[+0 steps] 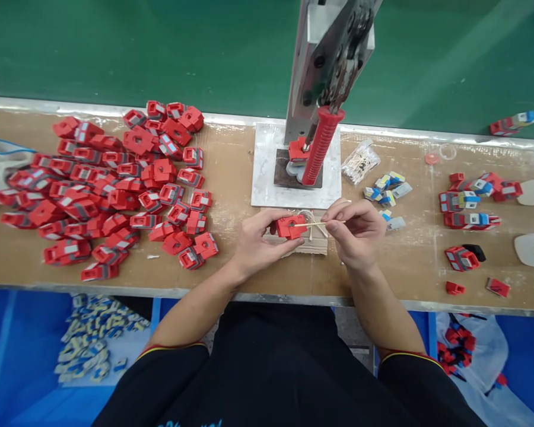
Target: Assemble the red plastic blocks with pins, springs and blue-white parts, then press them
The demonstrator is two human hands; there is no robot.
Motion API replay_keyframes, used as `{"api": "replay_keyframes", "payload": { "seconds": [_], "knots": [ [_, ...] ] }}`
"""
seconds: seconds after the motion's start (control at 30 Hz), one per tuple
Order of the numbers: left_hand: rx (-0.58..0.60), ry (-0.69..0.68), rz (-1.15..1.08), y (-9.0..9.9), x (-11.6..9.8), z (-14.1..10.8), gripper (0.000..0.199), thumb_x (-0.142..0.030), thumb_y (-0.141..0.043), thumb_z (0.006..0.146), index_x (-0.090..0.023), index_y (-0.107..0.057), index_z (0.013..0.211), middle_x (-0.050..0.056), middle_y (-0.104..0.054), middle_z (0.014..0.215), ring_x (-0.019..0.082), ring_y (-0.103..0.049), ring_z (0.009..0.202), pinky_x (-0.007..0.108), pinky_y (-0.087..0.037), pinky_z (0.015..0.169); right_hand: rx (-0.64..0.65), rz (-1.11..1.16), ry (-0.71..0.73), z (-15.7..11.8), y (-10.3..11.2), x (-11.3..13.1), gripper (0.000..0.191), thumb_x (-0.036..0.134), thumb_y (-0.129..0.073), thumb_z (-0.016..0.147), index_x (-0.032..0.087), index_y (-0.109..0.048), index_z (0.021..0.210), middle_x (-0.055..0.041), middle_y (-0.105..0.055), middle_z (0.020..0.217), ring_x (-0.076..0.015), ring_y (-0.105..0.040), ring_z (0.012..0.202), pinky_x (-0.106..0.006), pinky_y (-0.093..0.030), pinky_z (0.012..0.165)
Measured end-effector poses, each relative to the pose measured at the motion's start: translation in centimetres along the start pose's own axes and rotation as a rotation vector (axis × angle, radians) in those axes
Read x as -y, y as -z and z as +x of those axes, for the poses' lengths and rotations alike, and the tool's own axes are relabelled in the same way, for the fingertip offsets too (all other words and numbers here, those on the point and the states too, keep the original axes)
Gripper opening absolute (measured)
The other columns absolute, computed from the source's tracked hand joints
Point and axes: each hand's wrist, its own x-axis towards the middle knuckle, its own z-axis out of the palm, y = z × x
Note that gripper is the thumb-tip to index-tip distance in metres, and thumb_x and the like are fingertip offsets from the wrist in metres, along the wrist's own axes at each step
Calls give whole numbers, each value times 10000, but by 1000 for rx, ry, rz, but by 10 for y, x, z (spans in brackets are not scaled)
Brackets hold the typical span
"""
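Between the thumb and fingers of my left hand [260, 240] is a red plastic toy vehicle part [290, 226], its hollow side facing up. My right hand [358, 231] pinches a thin cotton swab [314, 223], whose tip reaches to the hole in the red part. Beneath both hands lies a piece of cardboard [314, 244] with a few more swabs on it. Just beyond stands a hand press with a red handle [323, 145]; another red part [297, 149] sits on its base.
Many red parts [129, 184] are heaped at the left. Right of the press lie a bag of cotton swabs [360, 161] and several blue, yellow and white pieces [385, 190]. Partly assembled toys [469, 220] stand farther right. Blue bins [35, 350] sit below the table's front edge.
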Motion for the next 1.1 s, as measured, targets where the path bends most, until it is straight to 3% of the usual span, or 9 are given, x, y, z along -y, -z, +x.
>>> {"api": "replay_keyframes", "payload": {
  "seconds": [0.23, 0.37, 0.5, 0.6, 0.7, 0.9, 1.1],
  "knots": [
    [45, 294, -180, 2, -3, 1, 332, -447, -805, 898, -185, -731, 1088, 58, -790, 1023, 80, -620, 565, 225, -486, 522, -43, 137, -80, 2, 3, 0, 401, 483, -923, 840, 258, -602, 758, 39, -672, 643, -139, -623, 577, -279, -521, 540],
    [96, 557, -446, 3, -6, 7, 444, -599, -685, 968, -180, -741, 1106, 70, -808, 1020, 30, -470, 393, 204, -346, 367, -45, 183, -112, 0, 0, 1, 397, 468, -937, 825, 257, -610, 750, 40, -689, 648, -133, -610, 565, -267, -498, 518],
    [190, 725, -756, 5, -9, 11, 479, -629, -665, 968, -186, -688, 1146, 68, -820, 1004, 55, -536, 384, 190, -350, 347, -7, 169, -121, -4, -2, -1, 331, 419, -930, 844, 261, -647, 778, 35, -722, 684, -145, -660, 612, -285, -533, 552],
    [299, 758, -923, 8, -10, 11, 417, -536, -689, 966, -181, -665, 1182, 58, -810, 978, 97, -633, 428, 196, -402, 362, 14, 188, -100, -6, -3, -3, 277, 364, -920, 865, 262, -670, 804, 38, -747, 716, -137, -680, 632, -286, -549, 583],
    [338, 740, -966, 8, -10, 9, 430, -539, -705, 971, -177, -637, 1193, 66, -810, 973, 101, -637, 424, 189, -379, 354, 11, 179, -98, -6, -4, -4, 275, 365, -917, 869, 261, -670, 809, 41, -751, 723, -135, -683, 630, -285, -546, 581],
    [314, 691, -863, 3, -7, 4, 559, -681, -720, 938, -189, -642, 1191, 71, -805, 978, 78, -598, 436, 194, -338, 387, 8, 108, -90, -7, -9, -4, 298, 396, -906, 879, 254, -655, 804, 27, -754, 726, -150, -708, 644, -303, -577, 600],
    [305, 676, -782, 4, -7, 3, 589, -718, -678, 940, -198, -672, 1217, 73, -789, 952, 87, -568, 466, 228, -325, 425, 26, 54, -58, -7, -13, -4, 295, 392, -885, 897, 253, -643, 803, 17, -751, 719, -150, -696, 627, -297, -557, 571]
  ]
}}
